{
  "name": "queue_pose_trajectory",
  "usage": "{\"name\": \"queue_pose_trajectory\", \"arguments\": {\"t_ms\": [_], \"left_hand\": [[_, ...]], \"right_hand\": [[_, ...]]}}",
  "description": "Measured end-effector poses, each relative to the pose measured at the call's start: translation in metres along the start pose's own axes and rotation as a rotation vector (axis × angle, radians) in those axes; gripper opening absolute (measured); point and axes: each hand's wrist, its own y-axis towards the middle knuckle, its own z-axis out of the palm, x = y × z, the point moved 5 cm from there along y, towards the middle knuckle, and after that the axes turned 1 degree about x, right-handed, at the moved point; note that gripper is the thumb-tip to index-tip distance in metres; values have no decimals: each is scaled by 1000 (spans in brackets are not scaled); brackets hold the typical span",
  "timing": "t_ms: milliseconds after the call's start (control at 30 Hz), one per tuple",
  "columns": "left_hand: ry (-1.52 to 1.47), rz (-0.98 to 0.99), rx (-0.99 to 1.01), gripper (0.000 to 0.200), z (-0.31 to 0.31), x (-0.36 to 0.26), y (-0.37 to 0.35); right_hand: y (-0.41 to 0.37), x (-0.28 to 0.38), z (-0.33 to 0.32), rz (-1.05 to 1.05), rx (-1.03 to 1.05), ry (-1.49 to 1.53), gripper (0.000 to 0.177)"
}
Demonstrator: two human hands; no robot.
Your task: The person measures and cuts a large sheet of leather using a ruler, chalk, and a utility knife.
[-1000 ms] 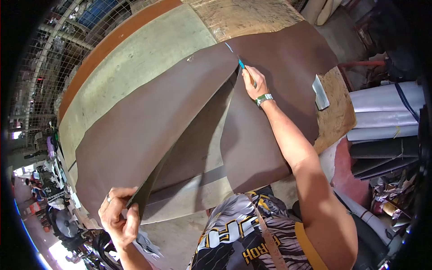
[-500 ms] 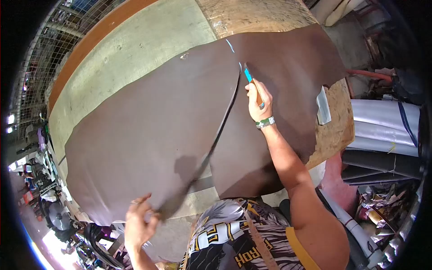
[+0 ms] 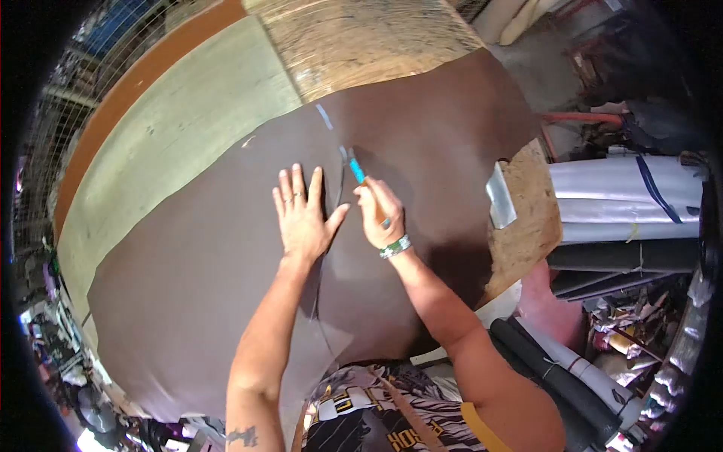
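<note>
Brown sheet (image 3: 188, 286), left hand (image 3: 304, 226) splayed atop; right hand (image 3: 384, 213) closed round blue-orange tool (image 3: 357, 172)

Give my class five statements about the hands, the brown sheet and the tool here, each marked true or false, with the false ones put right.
1. The left hand lies palm down on the brown sheet. True.
2. The right hand holds a blue-and-orange tool. True.
3. A band is worn at the left hand's wrist. False: the green-and-white band is at the right hand's wrist.
4. A pale blue mark lies near the sheet's far edge. True.
5. The sheet is divided all the way to its far edge. False: the dark slit stops short of that edge.
</note>
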Motion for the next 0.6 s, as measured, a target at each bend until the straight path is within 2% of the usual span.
{"name": "queue_pose_trajectory", "arguments": {"t_ms": [33, 100, 133, 200, 267, 433, 533, 600], "left_hand": [[22, 23, 60, 78, -4, -2, 4], [54, 51, 141, 65, -11, -6, 11], [124, 98, 122, 58, -15, -11, 14], [31, 88, 151, 51, -16, -15, 23], [81, 91, 117, 40, -19, -17, 27], [82, 53, 156, 33, -13, -10, 28], [48, 69, 21, 30, -18, -16, 28], [-95, -48, 221, 24, -26, -21, 35]], "right_hand": [[1, 6, -1, -86, 1, -44, 18], [4, 7, -1, -41, -18, 18, 20], [3, 8, -1, -33, -20, 23, 21], [5, 10, 1, -139, -18, -33, 21], [5, 10, 6, -144, 2, -87, 20], [5, 8, 10, -122, 6, -26, 21], [5, 9, 7, -136, -3, -76, 17], [3, 12, 5, -191, 43, -264, 12]]}}
